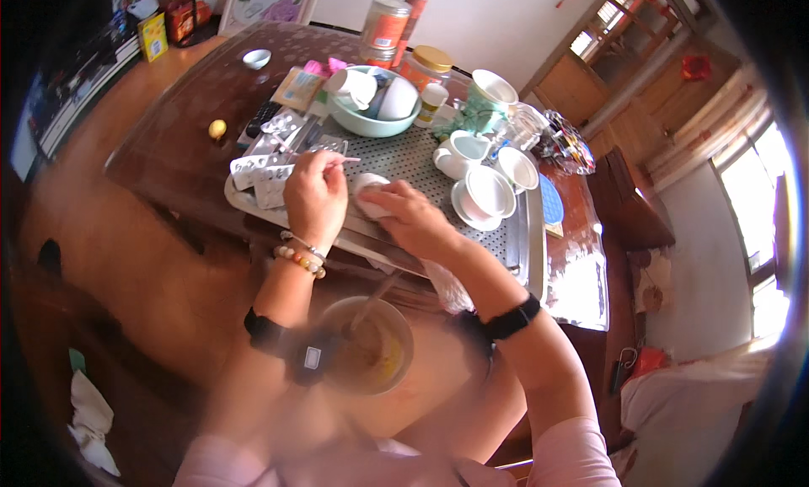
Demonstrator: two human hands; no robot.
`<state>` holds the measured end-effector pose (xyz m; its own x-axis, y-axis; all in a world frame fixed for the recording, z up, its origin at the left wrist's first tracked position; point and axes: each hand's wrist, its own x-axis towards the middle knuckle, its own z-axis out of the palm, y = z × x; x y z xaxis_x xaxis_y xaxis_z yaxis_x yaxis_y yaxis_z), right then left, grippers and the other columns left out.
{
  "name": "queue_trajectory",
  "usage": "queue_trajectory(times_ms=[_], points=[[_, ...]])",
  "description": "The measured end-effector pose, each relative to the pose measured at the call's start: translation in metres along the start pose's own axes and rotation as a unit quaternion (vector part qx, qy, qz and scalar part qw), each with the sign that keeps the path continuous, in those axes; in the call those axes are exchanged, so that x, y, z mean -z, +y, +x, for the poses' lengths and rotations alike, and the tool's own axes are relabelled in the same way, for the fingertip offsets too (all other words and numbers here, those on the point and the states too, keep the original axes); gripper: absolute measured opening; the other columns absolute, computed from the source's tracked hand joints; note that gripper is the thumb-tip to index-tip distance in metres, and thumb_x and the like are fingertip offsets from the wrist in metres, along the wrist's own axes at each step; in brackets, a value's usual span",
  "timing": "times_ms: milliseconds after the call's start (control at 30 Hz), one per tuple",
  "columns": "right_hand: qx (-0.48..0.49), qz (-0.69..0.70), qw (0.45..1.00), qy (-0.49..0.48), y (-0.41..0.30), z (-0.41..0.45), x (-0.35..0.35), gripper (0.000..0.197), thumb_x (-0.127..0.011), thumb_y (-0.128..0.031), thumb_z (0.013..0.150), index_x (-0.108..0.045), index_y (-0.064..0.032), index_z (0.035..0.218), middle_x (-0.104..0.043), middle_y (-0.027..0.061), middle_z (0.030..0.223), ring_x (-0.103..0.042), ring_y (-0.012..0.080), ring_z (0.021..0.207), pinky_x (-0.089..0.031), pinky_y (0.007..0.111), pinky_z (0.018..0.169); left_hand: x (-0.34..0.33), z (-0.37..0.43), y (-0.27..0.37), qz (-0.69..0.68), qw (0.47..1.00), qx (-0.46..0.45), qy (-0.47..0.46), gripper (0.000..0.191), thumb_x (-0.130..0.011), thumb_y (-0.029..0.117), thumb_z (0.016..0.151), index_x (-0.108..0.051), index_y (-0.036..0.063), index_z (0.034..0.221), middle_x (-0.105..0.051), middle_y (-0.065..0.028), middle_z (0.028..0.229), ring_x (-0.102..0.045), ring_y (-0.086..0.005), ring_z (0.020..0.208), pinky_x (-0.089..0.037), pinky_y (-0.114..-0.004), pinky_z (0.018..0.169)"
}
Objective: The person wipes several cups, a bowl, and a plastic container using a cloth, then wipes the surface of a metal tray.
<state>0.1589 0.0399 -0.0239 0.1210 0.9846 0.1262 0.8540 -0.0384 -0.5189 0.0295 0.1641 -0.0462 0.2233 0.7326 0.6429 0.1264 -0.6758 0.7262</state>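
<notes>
My left hand (318, 193) is closed around a thin pale stick (351, 159) whose end sticks out to the right, above the near left edge of the perforated tea tray (404, 165). Beside it, my right hand (414, 218) has its fingers on a small white rounded item (370, 193), perhaps a cup or lid, at the tray's near side. White blister packs (270, 187) lie just left of my left hand. A pale green bowl (373, 125) filled with cups stands farther back. To the right are a white lidless gaiwan (485, 193), a white cup (518, 169) and a pitcher (464, 151).
A bowl with a handled utensil (373, 360) is below my forearms. Jars (431, 63) and a tall tin (385, 22) stand behind the tray. A small yellow fruit (217, 129) and a small bowl (257, 59) rest on the dark table (183, 117). A blue trivet (551, 199) lies right.
</notes>
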Motion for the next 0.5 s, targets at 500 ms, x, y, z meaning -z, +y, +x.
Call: queue_trajectory(times_ms=[500], points=[[-0.028,-0.073,0.997,-0.012,-0.003,-0.1,0.047,0.037,-0.05,-0.004,0.083,-0.062,-0.0207,0.114,-0.059,0.0107,0.104,-0.06,0.0329,0.102,-0.049,0.043,0.09,0.002,-0.004,-0.003,0.031,0.994,-0.054,-0.091,0.009,-0.065,0.001,0.078,-0.064,0.0066,0.086,-0.065,-0.0092,0.083,-0.062,-0.0299,0.08,-0.049,-0.04,0.071]])
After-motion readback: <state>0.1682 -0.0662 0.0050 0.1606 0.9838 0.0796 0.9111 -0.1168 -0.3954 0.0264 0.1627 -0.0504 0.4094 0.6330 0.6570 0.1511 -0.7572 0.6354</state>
